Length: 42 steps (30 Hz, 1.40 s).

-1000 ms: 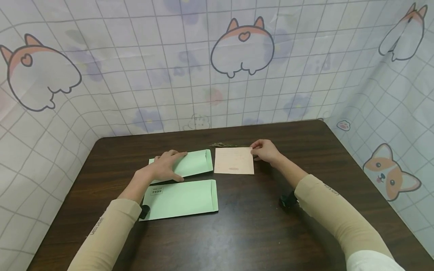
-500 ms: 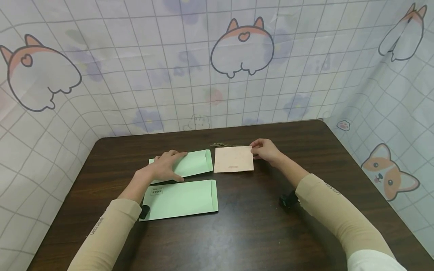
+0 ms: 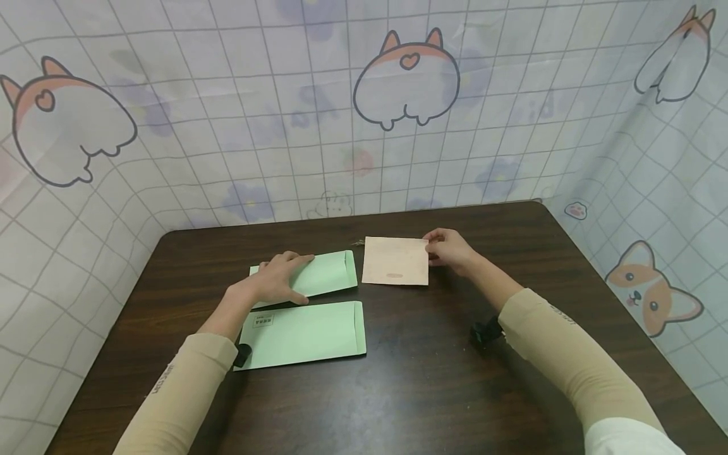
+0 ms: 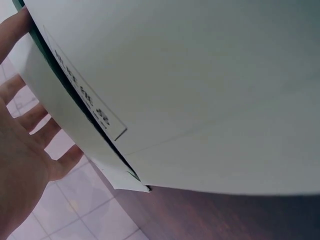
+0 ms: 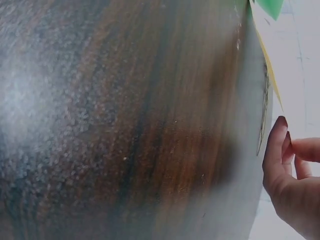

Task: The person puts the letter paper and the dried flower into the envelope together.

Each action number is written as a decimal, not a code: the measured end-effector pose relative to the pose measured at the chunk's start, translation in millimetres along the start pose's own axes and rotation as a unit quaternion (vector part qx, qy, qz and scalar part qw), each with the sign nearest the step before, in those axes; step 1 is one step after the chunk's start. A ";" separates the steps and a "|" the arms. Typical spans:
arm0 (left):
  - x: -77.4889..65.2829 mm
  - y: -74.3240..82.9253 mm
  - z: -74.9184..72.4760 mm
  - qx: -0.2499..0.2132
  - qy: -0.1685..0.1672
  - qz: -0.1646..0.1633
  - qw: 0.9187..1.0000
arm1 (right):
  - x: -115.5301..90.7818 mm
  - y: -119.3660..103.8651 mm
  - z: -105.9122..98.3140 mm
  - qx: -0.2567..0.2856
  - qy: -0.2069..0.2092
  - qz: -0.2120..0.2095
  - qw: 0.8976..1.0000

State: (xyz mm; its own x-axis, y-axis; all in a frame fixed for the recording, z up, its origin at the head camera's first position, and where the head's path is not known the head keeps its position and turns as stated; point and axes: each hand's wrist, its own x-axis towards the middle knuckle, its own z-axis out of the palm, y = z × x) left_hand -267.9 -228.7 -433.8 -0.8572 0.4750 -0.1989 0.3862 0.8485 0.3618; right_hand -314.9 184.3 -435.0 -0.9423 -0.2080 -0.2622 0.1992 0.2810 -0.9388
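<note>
One pale peach, nearly square paper sheet (image 3: 394, 260) is near the far edge of the dark brown wood-grain table (image 3: 421, 385), right of the middle. The right hand (image 3: 452, 251) is the nearer one, at the sheet's right edge close to its far corner, thumb and fingers seeming to pinch it there. So the sheet runs leftward from that grip, a little wider than deep, its longer sides roughly parallel to the table's far edge. The right wrist view has it edge-on, slanting up from the tabletop, though how high it stands cannot be told. A thin dried plant sprig (image 5: 265, 110) lies under or just behind it, one tip showing past the sheet's far left corner.

Across a narrow gap to the left is the far light-green paper envelope (image 3: 327, 273), its long axis running left to right. The left hand (image 3: 277, 279) rests on it with fingers spread, gripping nothing visible. A near light-green paper envelope (image 3: 307, 335) lies just in front, toward the table's near edge, almost parallel.
</note>
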 end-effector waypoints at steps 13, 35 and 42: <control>0.0 -1.1 -0.6 0.004 0.000 0.002 1.000 | 5.2 -8.1 3.9 0.014 0.018 -0.012 1.000; 0.7 -1.7 1.6 -0.006 -0.001 -0.001 1.000 | 3.3 -7.6 29.9 -0.001 0.001 -0.039 0.999; 0.1 -1.7 0.9 -0.008 0.003 0.001 1.000 | 0.4 -8.5 33.3 -0.029 -0.006 -0.047 0.998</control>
State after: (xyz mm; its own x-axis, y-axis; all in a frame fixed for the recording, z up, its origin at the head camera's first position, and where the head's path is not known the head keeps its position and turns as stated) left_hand -268.3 -229.9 -435.3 -0.8586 0.4750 -0.1931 0.3825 0.8441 0.3758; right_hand -308.0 150.7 -434.6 -0.9528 -0.2471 -0.1763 0.0936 0.3136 -0.9449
